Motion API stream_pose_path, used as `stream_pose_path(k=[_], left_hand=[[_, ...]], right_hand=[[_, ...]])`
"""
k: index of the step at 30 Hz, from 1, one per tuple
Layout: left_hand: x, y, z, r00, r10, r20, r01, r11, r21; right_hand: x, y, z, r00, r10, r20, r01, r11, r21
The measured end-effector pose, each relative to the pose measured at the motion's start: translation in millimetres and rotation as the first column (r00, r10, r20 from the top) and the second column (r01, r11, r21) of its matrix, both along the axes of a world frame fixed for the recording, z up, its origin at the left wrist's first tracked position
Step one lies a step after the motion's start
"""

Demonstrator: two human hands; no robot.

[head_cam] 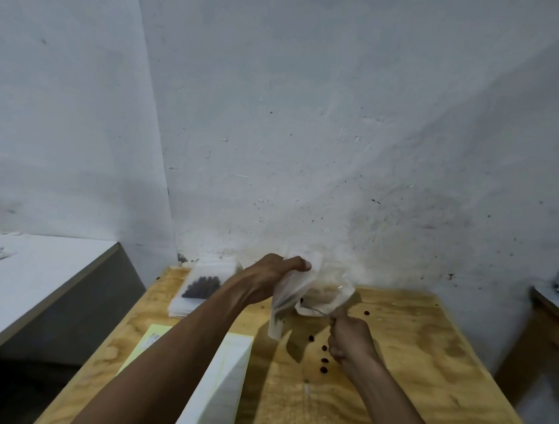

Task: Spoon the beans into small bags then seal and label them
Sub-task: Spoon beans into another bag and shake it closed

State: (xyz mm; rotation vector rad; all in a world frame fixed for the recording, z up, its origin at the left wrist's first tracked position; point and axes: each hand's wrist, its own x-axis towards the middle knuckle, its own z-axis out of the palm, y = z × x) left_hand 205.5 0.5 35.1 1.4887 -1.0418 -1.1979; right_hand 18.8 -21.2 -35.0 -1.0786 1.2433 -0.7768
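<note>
My left hand [270,277] grips the top of a small clear plastic bag [282,305] and holds it up above the wooden table [409,361]. Behind it a larger crumpled clear bag [329,294] sits on the table by the wall. My right hand [349,340] is closed in a fist around a thin handle, probably a spoon, whose end reaches into the larger bag; the handle is mostly hidden. Several dark beans [324,360] lie loose on the table beside my right hand. A filled small bag of dark beans [203,287] lies on a stack of flat bags at the back left.
White sheets [222,385] and a yellow paper [144,343] lie on the table's left half under my left forearm. A grey-white wall stands right behind the table. A white counter [28,281] is to the left, another wooden edge [549,307] to the right.
</note>
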Motion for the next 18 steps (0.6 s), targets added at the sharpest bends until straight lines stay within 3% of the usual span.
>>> stream_pose_path(k=[4, 12, 18], left_hand=[[19.0, 6.0, -3.3, 0.997, 0.016, 0.076, -0.016, 1.000, 0.002], [32.1, 21.6, 0.0, 0.926, -0.084, 0.369, 0.093, 0.996, -0.006], [32.0, 25.9, -1.5, 0.893, -0.107, 0.437, 0.131, 0.991, -0.025]], right_hand=[[-15.3, 3.6, 8.1, 1.000, -0.011, -0.013, 0.010, 0.996, -0.089], [-41.9, -10.7, 58.8, 0.968, -0.068, -0.241, -0.030, 0.924, -0.382], [-50.7, -14.0, 117.8, 0.978, -0.061, -0.202, -0.044, 0.877, -0.479]])
